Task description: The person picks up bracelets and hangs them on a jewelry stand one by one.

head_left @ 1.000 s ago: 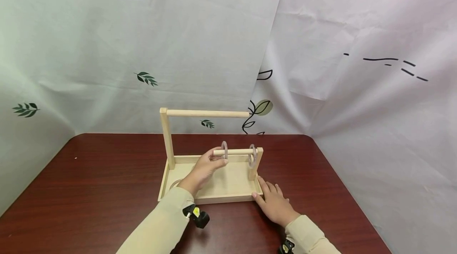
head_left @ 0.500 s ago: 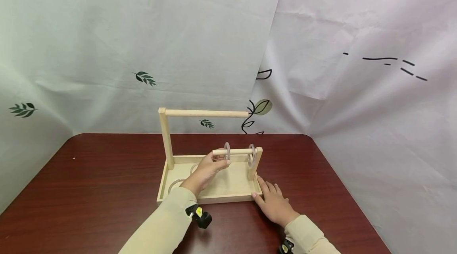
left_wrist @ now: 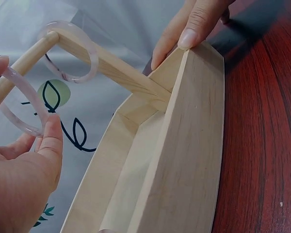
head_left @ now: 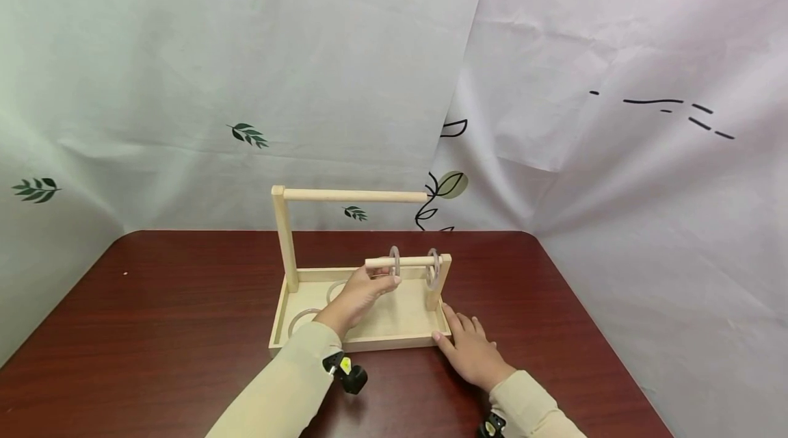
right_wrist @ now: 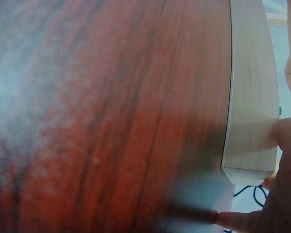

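Observation:
A pale wooden bangle rack with a tray base (head_left: 400, 342) stands on the table. Its short lower bar (head_left: 415, 261) carries two translucent bangles. My left hand (head_left: 356, 295) pinches one bangle (left_wrist: 25, 90) between thumb and fingers, with the bar passing through the ring. The other bangle (left_wrist: 93, 56) hangs farther in, beside the lower post (left_wrist: 119, 68). At the tray's front right corner rests my right hand (head_left: 473, 354), thumb on the front rim and fingers stretched along the end wall. Two more bangles lie in the tray, one at the front left (head_left: 300, 317), one partly behind my left hand.
A longer upper bar (head_left: 357, 196) extends rightward from the tall left post (head_left: 284, 239), its right end free. The dark red wooden table (head_left: 154, 328) reaches back to white patterned cloth (head_left: 345, 82) hanging behind and at the sides.
My left hand has slid the pinched bangle a little to the right, inward along the lower bar. The right hand keeps its place on the tray corner.

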{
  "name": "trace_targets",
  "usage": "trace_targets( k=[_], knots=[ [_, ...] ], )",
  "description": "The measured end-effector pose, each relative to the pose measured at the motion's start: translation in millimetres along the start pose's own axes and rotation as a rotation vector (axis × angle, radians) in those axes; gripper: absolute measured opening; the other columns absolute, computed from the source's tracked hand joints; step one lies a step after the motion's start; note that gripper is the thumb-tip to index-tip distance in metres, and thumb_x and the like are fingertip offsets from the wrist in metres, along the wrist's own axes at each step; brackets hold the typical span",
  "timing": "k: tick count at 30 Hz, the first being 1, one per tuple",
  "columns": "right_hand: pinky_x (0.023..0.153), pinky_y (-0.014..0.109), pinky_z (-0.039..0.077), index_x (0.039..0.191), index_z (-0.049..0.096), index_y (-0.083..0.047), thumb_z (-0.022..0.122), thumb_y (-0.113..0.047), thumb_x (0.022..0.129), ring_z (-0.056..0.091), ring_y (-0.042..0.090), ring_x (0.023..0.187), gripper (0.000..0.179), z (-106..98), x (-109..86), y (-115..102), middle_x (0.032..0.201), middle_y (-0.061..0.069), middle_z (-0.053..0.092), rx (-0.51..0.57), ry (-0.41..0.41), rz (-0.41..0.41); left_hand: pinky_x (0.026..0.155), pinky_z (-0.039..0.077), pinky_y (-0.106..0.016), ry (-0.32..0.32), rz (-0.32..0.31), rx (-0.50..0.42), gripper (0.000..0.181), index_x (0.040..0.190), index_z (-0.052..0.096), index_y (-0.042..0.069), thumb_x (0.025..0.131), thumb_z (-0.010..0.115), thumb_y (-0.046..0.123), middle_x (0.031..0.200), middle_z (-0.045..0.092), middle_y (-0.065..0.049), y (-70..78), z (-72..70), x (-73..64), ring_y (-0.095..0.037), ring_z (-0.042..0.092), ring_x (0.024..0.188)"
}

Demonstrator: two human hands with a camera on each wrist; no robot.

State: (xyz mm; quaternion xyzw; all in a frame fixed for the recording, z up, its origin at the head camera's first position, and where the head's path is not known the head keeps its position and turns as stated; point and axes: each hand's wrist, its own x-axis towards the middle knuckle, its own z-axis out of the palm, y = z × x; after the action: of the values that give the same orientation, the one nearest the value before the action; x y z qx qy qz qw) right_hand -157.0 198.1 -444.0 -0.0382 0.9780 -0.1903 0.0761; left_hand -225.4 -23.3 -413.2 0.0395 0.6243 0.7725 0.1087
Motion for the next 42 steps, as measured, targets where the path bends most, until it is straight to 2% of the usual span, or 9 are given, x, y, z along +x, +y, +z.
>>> trace_targets(
  k=[19,34,42],
  knots=[
    [0.086,0.081,0.027,0.153,0.028,-0.018,0.044,-0.053,0.098,0.028,0.054,0.134,0.067,0.0,-0.8,-0.6,0.144,0.023,0.041,0.004,0.003,0.001,0.095,0.047,-0.034,0.000,-0.008,0.004,0.035,0.115,0.048,-0.005,0.085,0.064,0.003,0.107,0.045,-0.011,-0.8,-1.0,0.8,-0.014,0.056,0.093],
    [0.085,0.081,0.028,0.153,0.029,-0.017,0.045,-0.052,0.098,0.029,0.054,0.133,0.067,0.5,0.8,1.9,0.143,0.023,0.041,0.013,0.001,-0.012,0.098,0.046,-0.036,-0.015,-0.028,-0.029,0.048,0.127,0.041,-0.009,0.086,0.064,0.002,0.116,0.042,-0.016,-2.0,-1.0,1.7,-0.018,0.056,0.101],
    [0.083,0.079,0.031,0.152,0.031,-0.015,0.048,-0.049,0.098,0.031,0.056,0.131,0.066,-2.3,-0.6,1.7,0.141,0.023,0.043,0.026,0.013,-0.052,0.096,0.047,-0.034,-0.012,-0.028,-0.049,0.038,0.118,0.045,-0.008,0.086,0.063,0.000,0.111,0.043,-0.013,0.1,1.3,-0.5,-0.015,0.057,0.096]
  ],
)
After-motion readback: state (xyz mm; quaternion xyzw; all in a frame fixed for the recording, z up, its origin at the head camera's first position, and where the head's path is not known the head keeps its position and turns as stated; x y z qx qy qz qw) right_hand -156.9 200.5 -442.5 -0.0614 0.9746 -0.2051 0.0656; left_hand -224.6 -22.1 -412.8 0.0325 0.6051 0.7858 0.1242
